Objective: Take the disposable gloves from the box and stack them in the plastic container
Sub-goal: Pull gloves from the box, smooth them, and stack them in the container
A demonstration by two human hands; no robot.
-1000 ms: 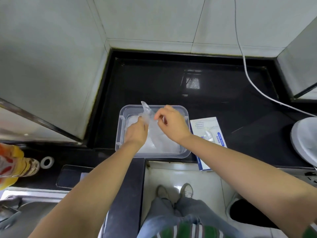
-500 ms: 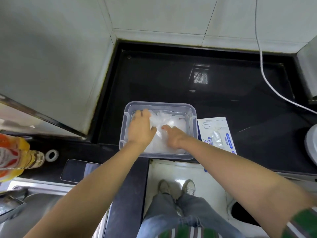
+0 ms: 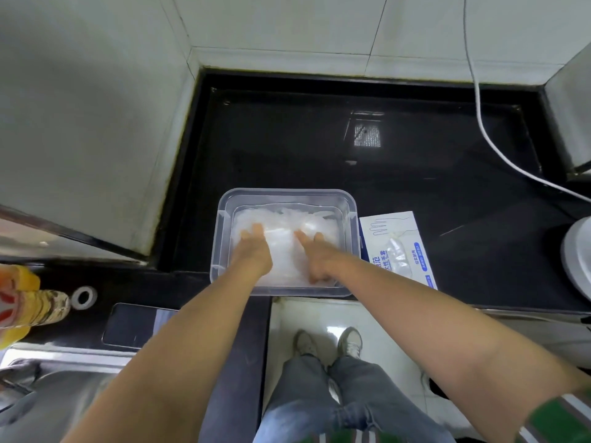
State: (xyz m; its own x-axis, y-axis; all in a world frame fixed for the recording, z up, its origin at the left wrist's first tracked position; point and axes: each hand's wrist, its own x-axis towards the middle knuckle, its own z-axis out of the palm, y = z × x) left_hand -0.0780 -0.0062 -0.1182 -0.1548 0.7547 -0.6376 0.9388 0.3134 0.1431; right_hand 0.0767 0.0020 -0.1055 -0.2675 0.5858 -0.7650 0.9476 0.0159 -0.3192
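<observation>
so, head cam looking down: the plastic container [image 3: 284, 196] is sitting on the black table [image 3: 287, 148], right at its front edge. the disposable gloves [image 3: 287, 219] are lying inside it as a cloudy white stack covering the bottom. both hands are reaching in from the near side. the left hand [image 3: 254, 247] is lying palm down on the left part of the stack w/ its fingers [image 3: 256, 230] stretching out straight, pressing on the gloves & gripping nothing. the right hand [image 3: 315, 257] is resting on the right part of the stack, its fingers [image 3: 302, 238] pointing fwd & a bit left, flat on the plastic, also gripping nothing. it's showing a little blurred, so no finer detail. a strip of glove is showing btw the two hands. the box [image 3: 399, 225] is lying flat on the table just beside the container's right wall, white w/ blue print. one clear glove [image 3: 395, 251] is poking out of its opening. a white cable [image 3: 486, 139] is running across the table's back right. over on the left a phone [image 3: 134, 324] is lying flat nr a tape roll [image 3: 83, 297] & a yellow bottle [image 3: 28, 302]. a steel sink [image 3: 48, 394] is showing at bottom left.
</observation>
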